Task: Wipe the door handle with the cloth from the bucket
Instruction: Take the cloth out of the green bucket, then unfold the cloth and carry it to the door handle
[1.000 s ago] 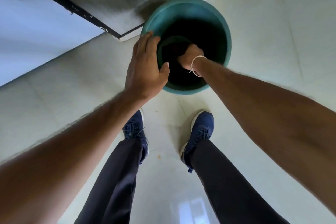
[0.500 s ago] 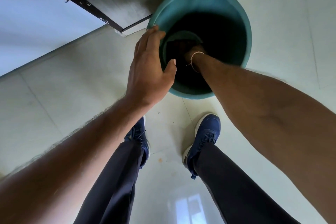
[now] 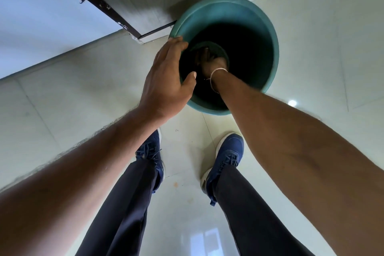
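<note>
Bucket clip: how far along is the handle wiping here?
Done: nothing visible. In hand: the left hand rests on the bucket rim while the right hand reaches deep inside; the interior is too dark to show a cloth. Left: lifting the cloth out and wiping the handle, which is out of view.

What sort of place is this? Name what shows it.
Probably an indoor room or corridor, by a doorway: glossy pale floor tiles, a dark door frame meeting the wall, and a green bucket standing on the floor for cleaning.
</note>
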{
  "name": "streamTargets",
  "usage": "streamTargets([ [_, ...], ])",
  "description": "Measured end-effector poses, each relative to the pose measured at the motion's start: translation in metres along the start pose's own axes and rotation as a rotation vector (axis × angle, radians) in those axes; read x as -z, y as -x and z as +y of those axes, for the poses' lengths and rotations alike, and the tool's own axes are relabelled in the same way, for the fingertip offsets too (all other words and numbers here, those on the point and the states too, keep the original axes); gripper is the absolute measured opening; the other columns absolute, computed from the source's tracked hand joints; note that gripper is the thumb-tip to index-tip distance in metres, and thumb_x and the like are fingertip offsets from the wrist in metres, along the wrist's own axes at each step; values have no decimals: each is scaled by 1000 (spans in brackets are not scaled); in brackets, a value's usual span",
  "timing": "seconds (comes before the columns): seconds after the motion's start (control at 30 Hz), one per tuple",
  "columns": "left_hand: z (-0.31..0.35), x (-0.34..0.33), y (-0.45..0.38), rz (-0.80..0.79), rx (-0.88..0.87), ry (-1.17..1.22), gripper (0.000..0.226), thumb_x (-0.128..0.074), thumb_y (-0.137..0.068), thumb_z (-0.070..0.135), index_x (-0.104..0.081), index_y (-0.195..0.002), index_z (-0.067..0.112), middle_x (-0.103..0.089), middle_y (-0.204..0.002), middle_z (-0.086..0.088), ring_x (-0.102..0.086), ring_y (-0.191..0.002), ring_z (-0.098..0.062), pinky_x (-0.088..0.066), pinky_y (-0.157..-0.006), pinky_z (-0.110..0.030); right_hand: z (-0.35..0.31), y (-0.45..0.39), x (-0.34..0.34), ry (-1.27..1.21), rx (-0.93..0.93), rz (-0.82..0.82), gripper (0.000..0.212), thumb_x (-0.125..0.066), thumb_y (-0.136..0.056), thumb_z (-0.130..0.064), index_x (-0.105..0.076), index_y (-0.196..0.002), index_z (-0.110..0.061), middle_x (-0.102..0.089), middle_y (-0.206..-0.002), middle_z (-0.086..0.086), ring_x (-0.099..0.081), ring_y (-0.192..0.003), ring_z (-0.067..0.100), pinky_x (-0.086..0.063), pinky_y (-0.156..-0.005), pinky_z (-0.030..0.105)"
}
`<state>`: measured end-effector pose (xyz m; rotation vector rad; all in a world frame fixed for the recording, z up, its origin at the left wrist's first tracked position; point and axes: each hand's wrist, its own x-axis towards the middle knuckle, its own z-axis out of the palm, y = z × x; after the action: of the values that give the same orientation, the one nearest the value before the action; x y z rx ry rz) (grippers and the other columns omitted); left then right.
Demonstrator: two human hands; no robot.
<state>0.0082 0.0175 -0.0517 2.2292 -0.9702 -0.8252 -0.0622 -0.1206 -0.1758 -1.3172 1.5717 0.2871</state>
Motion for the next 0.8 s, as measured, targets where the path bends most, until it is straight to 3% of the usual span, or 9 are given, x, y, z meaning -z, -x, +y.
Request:
streamTargets([
  [0.07, 8, 7, 1, -11, 35, 16, 58, -72, -94, 17, -53, -147, 6, -55, -154, -10, -49, -146, -23, -36, -122, -27, -3, 22, 11, -73, -40, 78, 43, -63, -97, -49, -76, -106, -8, -78, -110, 17, -73, -104, 34, -58, -99, 42],
  [0.13, 20, 16, 3, -34, 126, 55, 55, -72, -96, 19, -55, -147, 11, -59, -150, -5, -54, -139, -21, -42, -119, -30, -3, 48, 32, -186, -42, 83, 27, -79, -79, -43, -72, -87, -18, -79, -94, 10, -77, -89, 31, -63, -89, 45],
  [0.2, 41, 29, 8, -68, 219, 123, 53, -71, -99, 25, -55, -148, 15, -62, -148, -4, -57, -136, -19, -48, -116, -36, -11, 87, 60, -292, -12, 53, 27, -83, -71, -36, -72, -93, -23, -79, -95, 5, -78, -87, 27, -65, -87, 47],
  [0.33, 96, 69, 18, -70, 344, 261, 41, -63, -106, 31, -58, -142, 12, -68, -138, -4, -64, -124, -19, -54, -109, -39, -42, 185, 119, -470, 59, 8, 34, -83, -85, -25, -71, -115, -16, -78, -105, 7, -76, -97, 27, -65, -90, 47],
  [0.43, 150, 107, 30, -139, 406, 452, 36, -60, -107, 41, -66, -130, 14, -75, -120, -3, -71, -114, -20, -61, -96, -38, -73, 260, 166, -591, 116, -24, 33, -82, -85, -23, -71, -114, -14, -78, -108, 7, -77, -101, 27, -65, -88, 44],
  [0.5, 181, 135, 38, -187, 462, 630, 45, -65, -100, 52, -72, -125, 15, -80, -113, -4, -75, -111, -24, -62, -94, -41, -91, 302, 192, -664, 138, -48, 23, -80, -90, -15, -71, -110, -11, -78, -102, 5, -77, -94, 22, -65, -78, 34],
  [0.6, 228, 180, 60, -216, 504, 852, 49, -74, -94, 43, -71, -132, 13, -81, -116, -11, -78, -111, -27, -61, -103, -49, -115, 362, 225, -740, 164, -98, 13, -75, -94, -10, -71, -106, -12, -77, -95, 2, -77, -85, 17, -61, -69, 25],
  [0.73, 274, 234, 97, -142, 414, 860, 30, -73, -101, 27, -74, -127, 12, -81, -116, -13, -77, -111, -30, -61, -103, -50, -133, 424, 254, -651, 207, -91, 17, -72, -97, -13, -71, -113, -9, -76, -100, 3, -75, -88, 17, -61, -73, 27],
  [0.8, 295, 259, 121, -90, 387, 820, 18, -72, -102, 26, -77, -116, 17, -82, -110, -8, -78, -107, -26, -63, -101, -48, -139, 453, 265, -517, 283, -81, 24, -73, -97, -18, -71, -119, -9, -77, -100, -1, -74, -84, 7, -57, -72, 22],
])
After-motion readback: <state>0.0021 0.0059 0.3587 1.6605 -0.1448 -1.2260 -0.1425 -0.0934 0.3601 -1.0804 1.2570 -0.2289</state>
